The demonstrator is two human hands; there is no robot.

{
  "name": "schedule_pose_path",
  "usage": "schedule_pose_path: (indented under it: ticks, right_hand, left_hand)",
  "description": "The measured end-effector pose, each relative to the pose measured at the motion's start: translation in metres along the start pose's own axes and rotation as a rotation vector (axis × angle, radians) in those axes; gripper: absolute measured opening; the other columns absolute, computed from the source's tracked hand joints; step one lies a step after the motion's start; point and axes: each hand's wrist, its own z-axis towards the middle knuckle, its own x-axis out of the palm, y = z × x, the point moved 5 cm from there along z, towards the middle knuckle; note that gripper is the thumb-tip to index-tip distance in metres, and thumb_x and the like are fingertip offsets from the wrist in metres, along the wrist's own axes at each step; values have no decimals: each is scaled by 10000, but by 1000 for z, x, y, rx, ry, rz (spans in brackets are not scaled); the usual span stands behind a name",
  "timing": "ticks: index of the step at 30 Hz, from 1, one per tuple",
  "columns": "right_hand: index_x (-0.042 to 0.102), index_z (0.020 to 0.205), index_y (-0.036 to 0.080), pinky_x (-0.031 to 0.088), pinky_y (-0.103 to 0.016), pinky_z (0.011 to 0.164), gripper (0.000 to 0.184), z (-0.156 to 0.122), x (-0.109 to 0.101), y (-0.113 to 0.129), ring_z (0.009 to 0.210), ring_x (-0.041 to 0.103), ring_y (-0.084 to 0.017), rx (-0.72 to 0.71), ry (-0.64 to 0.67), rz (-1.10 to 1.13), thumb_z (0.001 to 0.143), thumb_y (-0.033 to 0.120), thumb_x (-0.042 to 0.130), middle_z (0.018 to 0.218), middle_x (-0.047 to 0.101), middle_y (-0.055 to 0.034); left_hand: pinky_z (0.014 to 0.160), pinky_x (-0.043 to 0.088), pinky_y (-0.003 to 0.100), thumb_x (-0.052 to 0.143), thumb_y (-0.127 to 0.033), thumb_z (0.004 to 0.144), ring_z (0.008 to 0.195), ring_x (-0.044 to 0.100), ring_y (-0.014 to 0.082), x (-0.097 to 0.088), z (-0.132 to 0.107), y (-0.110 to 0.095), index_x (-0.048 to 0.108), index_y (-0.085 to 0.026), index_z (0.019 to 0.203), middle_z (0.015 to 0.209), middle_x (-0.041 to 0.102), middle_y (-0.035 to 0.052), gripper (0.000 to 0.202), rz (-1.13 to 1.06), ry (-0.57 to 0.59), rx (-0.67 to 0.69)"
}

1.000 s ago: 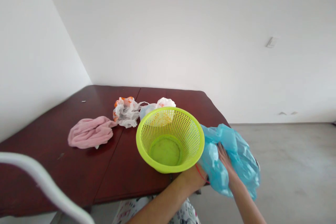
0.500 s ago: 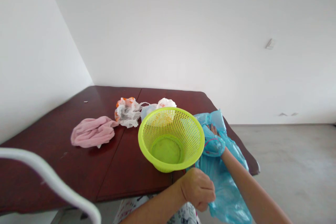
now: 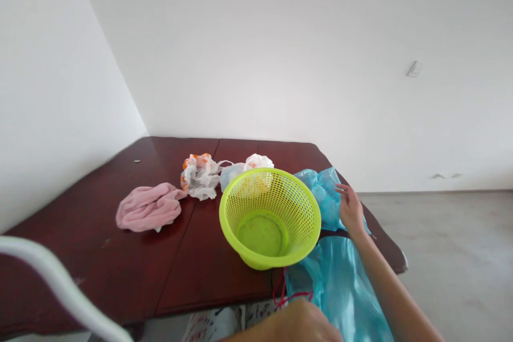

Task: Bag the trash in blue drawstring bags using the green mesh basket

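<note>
A large turquoise plastic bag (image 3: pixel 340 288) hangs over the table's right edge, with a bunched part (image 3: pixel 318 195) behind the basket. My right hand (image 3: pixel 350 208) rests open beside that bunched part, fingers apart. At the bottom edge, my left hand (image 3: pixel 300 323) is partly cut off and looks closed on the bag's lower edge, where a thin red cord (image 3: pixel 282 294) loops out. A lime-green perforated plastic basket (image 3: pixel 296 206) stands on the table, just left of the bag.
The dark red wooden table (image 3: pixel 100 272) holds a crumpled pink towel (image 3: pixel 150 208), a white-and-orange plastic bag (image 3: pixel 199 176) and a pale bag bundle (image 3: pixel 256 163). A white chair rail (image 3: pixel 52 272) crosses the lower left. Grey floor (image 3: pixel 452 256) lies right.
The bag has spread out and hangs lower, with the red cord now showing. My right hand has opened and moved up the bag, and my left hand has dropped toward the bottom edge.
</note>
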Motion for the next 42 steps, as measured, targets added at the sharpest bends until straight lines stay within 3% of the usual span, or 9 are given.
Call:
schedule_pose_path:
  ticks: [2, 4, 10, 14, 22, 28, 34, 39, 42]
  right_hand:
    - [724, 1271, 259, 660, -452, 994, 428, -54, -29, 1, 1114, 849, -346, 18, -79, 69, 1198, 396, 325, 1167, 866, -161]
    - [706, 964, 332, 597, -420, 747, 473, -116, -31, 12, 820, 781, -335, -12, 149, 90, 1203, 653, 454, 858, 795, -80]
    - [726, 824, 282, 467, -368, 676, 526, -246, 39, 42, 707, 700, -259, 98, 659, 186, 1063, 748, 693, 745, 768, -47]
    - [643, 816, 253, 410, -321, 634, 527, -241, 65, 53, 645, 599, -185, 115, 697, 417, 971, 738, 781, 666, 661, 6]
    - [644, 1152, 265, 608, -302, 649, 584, -194, -11, 73, 660, 696, -158, 324, 692, 908, 1022, 767, 912, 855, 753, 18]
    - [595, 930, 275, 481, -313, 563, 661, -213, 36, 66, 554, 605, -176, 209, 686, 617, 999, 918, 730, 684, 639, 37]
    - [565, 1082, 297, 452, -360, 716, 265, -214, 51, 45, 739, 691, -264, 62, 286, 254, 1018, 530, 672, 801, 674, 14]
    - [630, 1394, 233, 505, -365, 741, 415, -210, 45, 32, 758, 734, -276, -20, 333, 282, 1005, 352, 551, 835, 678, 16]
    - [738, 1232, 233, 491, -373, 762, 319, -206, 40, 28, 763, 709, -266, -77, 385, 233, 987, 304, 548, 842, 710, -16]
  left_hand:
    - [532, 513, 268, 915, -454, 1080, 646, 679, 133, 0, -7, -9, 776, -299, 798, 849, 792, -8, 350, -107, 7, 81]
    - [554, 507, 266, 907, -359, 1092, 650, 682, 117, -1, -10, -16, 769, -274, 826, 838, 770, -13, 311, -177, -16, 74]
    - [547, 475, 293, 896, -233, 1042, 661, 693, 120, 0, 7, -33, 694, -223, 773, 768, 712, -15, 337, -236, 19, 78]
    - [582, 486, 330, 860, -218, 1061, 681, 692, 128, -8, 2, -33, 710, -231, 804, 842, 786, -28, 298, -180, -74, 78]
    - [1165, 548, 471, 809, -692, 1123, 1291, 812, 285, -55, -81, -22, 769, -297, 1413, 1469, 870, 79, 492, -249, -619, -408]
    - [1210, 563, 453, 718, -493, 1213, 1388, 780, 285, -29, -85, -11, 780, -268, 1387, 1527, 830, 79, 291, -413, -521, -659]
    - [1274, 575, 543, 773, -267, 1134, 1460, 726, 342, -15, -71, 1, 806, -245, 1286, 1532, 801, 88, 156, -387, -388, -921]
    - [1243, 615, 553, 779, -174, 1115, 1411, 744, 327, -29, -73, 4, 771, -248, 1331, 1480, 788, 82, 228, -352, -388, -1034]
    - [1266, 616, 559, 738, -132, 1113, 1458, 730, 331, -37, -76, 7, 729, -237, 1404, 1531, 753, 109, 309, -310, -367, -1086]
